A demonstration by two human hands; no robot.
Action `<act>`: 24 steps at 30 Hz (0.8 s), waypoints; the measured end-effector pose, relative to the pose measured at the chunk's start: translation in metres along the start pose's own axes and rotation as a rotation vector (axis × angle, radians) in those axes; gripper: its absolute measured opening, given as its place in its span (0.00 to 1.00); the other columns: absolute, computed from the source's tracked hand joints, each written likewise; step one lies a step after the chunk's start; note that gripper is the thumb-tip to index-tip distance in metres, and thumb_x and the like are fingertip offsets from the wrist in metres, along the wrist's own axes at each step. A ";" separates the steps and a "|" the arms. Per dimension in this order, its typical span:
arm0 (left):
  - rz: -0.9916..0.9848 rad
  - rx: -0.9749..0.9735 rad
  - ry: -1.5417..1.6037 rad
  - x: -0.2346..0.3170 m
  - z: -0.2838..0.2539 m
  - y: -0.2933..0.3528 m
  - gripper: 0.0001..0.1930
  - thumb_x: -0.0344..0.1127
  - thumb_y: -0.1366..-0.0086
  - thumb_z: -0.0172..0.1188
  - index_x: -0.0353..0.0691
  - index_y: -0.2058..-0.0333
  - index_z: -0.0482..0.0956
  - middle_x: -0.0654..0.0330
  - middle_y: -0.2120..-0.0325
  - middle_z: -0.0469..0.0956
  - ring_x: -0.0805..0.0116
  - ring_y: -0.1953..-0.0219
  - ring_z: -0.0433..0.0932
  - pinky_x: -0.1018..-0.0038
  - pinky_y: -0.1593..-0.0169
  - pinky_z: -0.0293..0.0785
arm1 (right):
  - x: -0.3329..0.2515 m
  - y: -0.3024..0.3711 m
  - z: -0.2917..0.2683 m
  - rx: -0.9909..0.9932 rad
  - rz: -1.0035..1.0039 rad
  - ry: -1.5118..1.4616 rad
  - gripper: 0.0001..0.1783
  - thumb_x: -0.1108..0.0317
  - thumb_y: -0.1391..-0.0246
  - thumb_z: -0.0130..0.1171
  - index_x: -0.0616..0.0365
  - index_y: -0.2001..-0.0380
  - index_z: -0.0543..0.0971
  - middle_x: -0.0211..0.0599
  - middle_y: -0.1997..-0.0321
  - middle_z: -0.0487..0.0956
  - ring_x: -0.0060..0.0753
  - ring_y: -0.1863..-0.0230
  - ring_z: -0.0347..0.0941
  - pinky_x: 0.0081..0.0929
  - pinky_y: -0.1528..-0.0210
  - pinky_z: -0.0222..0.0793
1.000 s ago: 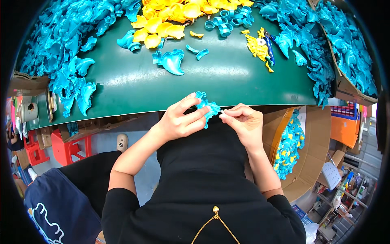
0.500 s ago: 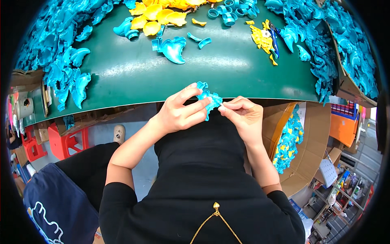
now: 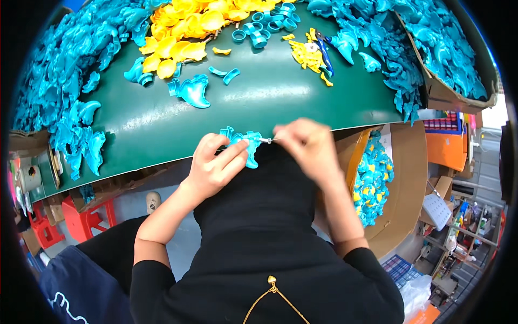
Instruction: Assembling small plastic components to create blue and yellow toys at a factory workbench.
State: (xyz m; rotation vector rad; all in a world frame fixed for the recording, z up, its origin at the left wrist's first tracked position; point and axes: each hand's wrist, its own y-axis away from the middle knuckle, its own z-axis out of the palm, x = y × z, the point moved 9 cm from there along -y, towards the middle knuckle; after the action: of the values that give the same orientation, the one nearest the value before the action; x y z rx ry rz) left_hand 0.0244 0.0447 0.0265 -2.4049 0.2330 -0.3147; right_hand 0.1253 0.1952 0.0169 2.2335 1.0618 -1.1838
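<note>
In my left hand (image 3: 213, 164) I grip a turquoise plastic piece (image 3: 251, 153) with a curved, pointed lower end, just off the table's near edge. A thin metal-looking rod (image 3: 264, 140) lies across this piece and sticks out to the right, with a small pale bit near its end. Close to that end, my right hand (image 3: 310, 146) is raised with fingers curled and thumb drawn in as in a pinch. Motion blurs it, and whatever its fingertips hold cannot be made out.
On the green table (image 3: 259, 81) lie a turquoise pile (image 3: 54, 70), yellow shells (image 3: 189, 24), turquoise rings (image 3: 259, 35), a loose turquoise part (image 3: 194, 90), small yellow pieces (image 3: 306, 56) and blue-handled pliers (image 3: 325, 54). A cardboard box (image 3: 407, 178) with turquoise-and-yellow pieces stands at my right.
The view has shifted, moving the table's things left and down in the picture. My right hand has drawn away from the turquoise piece, and the rod now shows between them.
</note>
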 end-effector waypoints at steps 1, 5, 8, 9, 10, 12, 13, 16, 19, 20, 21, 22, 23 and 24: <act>-0.040 -0.047 -0.027 -0.002 0.001 -0.004 0.10 0.31 0.56 0.68 0.42 0.74 0.77 0.64 0.65 0.80 0.60 0.53 0.73 0.58 0.47 0.79 | 0.006 -0.013 -0.027 0.151 -0.070 0.090 0.08 0.69 0.44 0.67 0.65 0.68 0.85 0.38 0.69 0.84 0.25 0.68 0.79 0.26 0.64 0.73; -0.093 -0.090 -0.031 0.005 0.006 -0.031 0.12 0.33 0.55 0.70 0.41 0.71 0.77 0.62 0.68 0.76 0.59 0.53 0.73 0.54 0.44 0.75 | 0.032 -0.042 -0.108 0.553 -0.068 0.460 0.06 0.68 0.48 0.68 0.58 0.69 0.86 0.38 0.67 0.82 0.37 0.66 0.78 0.30 0.62 0.72; -0.182 -0.147 0.017 0.003 0.016 -0.040 0.12 0.33 0.52 0.70 0.40 0.69 0.78 0.61 0.68 0.75 0.57 0.53 0.74 0.51 0.41 0.72 | 0.043 -0.045 -0.096 0.432 -0.065 0.616 0.05 0.68 0.50 0.70 0.55 0.70 0.86 0.34 0.61 0.80 0.38 0.56 0.73 0.33 0.52 0.70; -0.206 -0.150 0.017 0.002 0.018 -0.041 0.12 0.33 0.52 0.70 0.40 0.68 0.78 0.61 0.66 0.75 0.56 0.53 0.75 0.50 0.41 0.72 | 0.039 -0.039 -0.088 0.436 -0.115 0.560 0.05 0.68 0.50 0.70 0.55 0.70 0.86 0.34 0.62 0.80 0.38 0.57 0.74 0.33 0.53 0.70; -0.229 -0.154 0.018 0.001 0.020 -0.042 0.13 0.33 0.51 0.70 0.40 0.67 0.78 0.60 0.65 0.75 0.56 0.53 0.75 0.50 0.41 0.71 | 0.035 -0.036 -0.082 0.441 -0.163 0.504 0.05 0.68 0.50 0.70 0.55 0.70 0.86 0.34 0.63 0.80 0.38 0.58 0.74 0.34 0.54 0.70; -0.250 -0.157 0.017 -0.003 0.024 -0.042 0.14 0.32 0.52 0.71 0.39 0.66 0.79 0.60 0.64 0.76 0.56 0.53 0.75 0.49 0.40 0.70 | 0.037 -0.042 -0.080 0.444 -0.210 0.382 0.05 0.67 0.50 0.70 0.55 0.69 0.86 0.33 0.64 0.79 0.38 0.59 0.73 0.34 0.55 0.70; -0.272 -0.158 0.013 -0.005 0.023 -0.041 0.16 0.31 0.52 0.72 0.39 0.64 0.79 0.60 0.63 0.77 0.55 0.53 0.76 0.48 0.40 0.69 | 0.034 -0.046 -0.086 0.518 -0.197 0.432 0.05 0.67 0.50 0.70 0.55 0.69 0.86 0.33 0.64 0.79 0.38 0.60 0.73 0.34 0.55 0.70; -0.300 -0.175 0.101 -0.005 0.022 -0.044 0.15 0.30 0.49 0.71 0.38 0.62 0.79 0.59 0.63 0.77 0.56 0.56 0.77 0.50 0.40 0.70 | 0.031 -0.066 -0.095 0.591 -0.186 0.445 0.06 0.67 0.51 0.71 0.54 0.69 0.85 0.32 0.64 0.79 0.39 0.59 0.72 0.34 0.54 0.69; -0.329 -0.148 0.175 -0.005 0.022 -0.041 0.15 0.27 0.48 0.70 0.36 0.60 0.80 0.57 0.63 0.77 0.55 0.58 0.76 0.54 0.42 0.73 | 0.034 -0.084 -0.084 0.483 -0.148 0.577 0.07 0.69 0.54 0.72 0.56 0.72 0.84 0.32 0.63 0.79 0.40 0.55 0.70 0.34 0.52 0.68; -0.334 -0.149 0.170 -0.007 0.024 -0.040 0.15 0.27 0.48 0.70 0.36 0.60 0.80 0.57 0.63 0.77 0.55 0.58 0.76 0.54 0.42 0.73 | 0.033 -0.085 -0.084 0.478 -0.152 0.572 0.07 0.69 0.54 0.72 0.56 0.72 0.84 0.32 0.63 0.79 0.40 0.55 0.70 0.34 0.52 0.68; -0.315 -0.142 0.148 -0.005 0.023 -0.039 0.16 0.26 0.48 0.69 0.36 0.60 0.80 0.57 0.63 0.77 0.54 0.59 0.76 0.55 0.43 0.74 | 0.025 -0.081 -0.082 0.492 -0.220 0.580 0.06 0.70 0.55 0.72 0.56 0.73 0.83 0.32 0.63 0.79 0.41 0.55 0.70 0.34 0.52 0.68; -0.293 -0.137 0.132 -0.004 0.023 -0.037 0.16 0.24 0.49 0.69 0.36 0.59 0.80 0.57 0.63 0.77 0.54 0.59 0.76 0.57 0.44 0.74 | 0.015 -0.074 -0.081 0.507 -0.283 0.590 0.06 0.70 0.55 0.72 0.56 0.73 0.83 0.32 0.63 0.80 0.42 0.56 0.71 0.35 0.52 0.69; -0.290 -0.145 0.149 -0.004 0.024 -0.036 0.18 0.23 0.51 0.69 0.36 0.59 0.80 0.56 0.63 0.77 0.54 0.60 0.75 0.57 0.45 0.75 | 0.007 -0.066 -0.078 0.471 -0.294 0.586 0.06 0.70 0.53 0.72 0.57 0.73 0.83 0.34 0.64 0.81 0.38 0.59 0.74 0.33 0.57 0.71; -0.303 -0.153 0.144 -0.005 0.026 -0.036 0.18 0.23 0.51 0.69 0.36 0.59 0.80 0.56 0.63 0.77 0.54 0.60 0.75 0.57 0.45 0.75 | -0.005 -0.053 -0.073 0.458 -0.294 0.576 0.06 0.70 0.53 0.72 0.57 0.73 0.83 0.34 0.64 0.81 0.38 0.59 0.74 0.33 0.57 0.71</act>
State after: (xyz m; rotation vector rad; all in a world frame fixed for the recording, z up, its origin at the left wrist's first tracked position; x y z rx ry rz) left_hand 0.0299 0.0884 0.0307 -2.5714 -0.0479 -0.6305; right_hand 0.1209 0.2728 0.0619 2.9694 1.4964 -0.9817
